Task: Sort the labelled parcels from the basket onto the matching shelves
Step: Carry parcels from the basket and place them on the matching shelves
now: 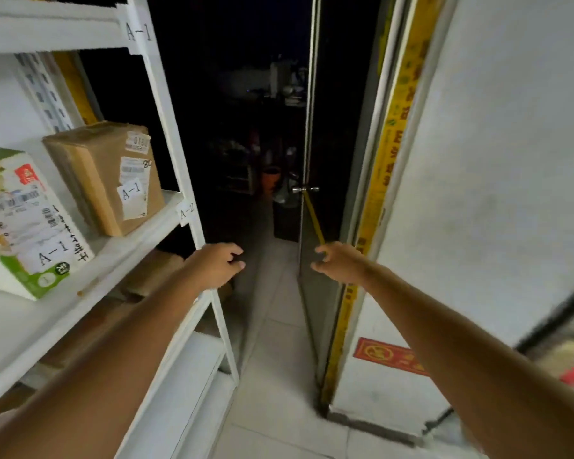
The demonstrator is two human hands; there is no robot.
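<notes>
Green-and-white parcel (20, 220) half off the left edge, lower-shelf boxes (156, 273) partly behind the left forearm (130, 342).

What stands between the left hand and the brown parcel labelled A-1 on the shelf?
Only the shelf's white corner upright does. In this view it crosses the line from the left hand to the brown parcel. The hand holds nothing and lies against that post, lower down. Nothing else visible blocks the way.

Parcels (106, 177) on shelf (80, 293), doorway (246, 127) right
</notes>
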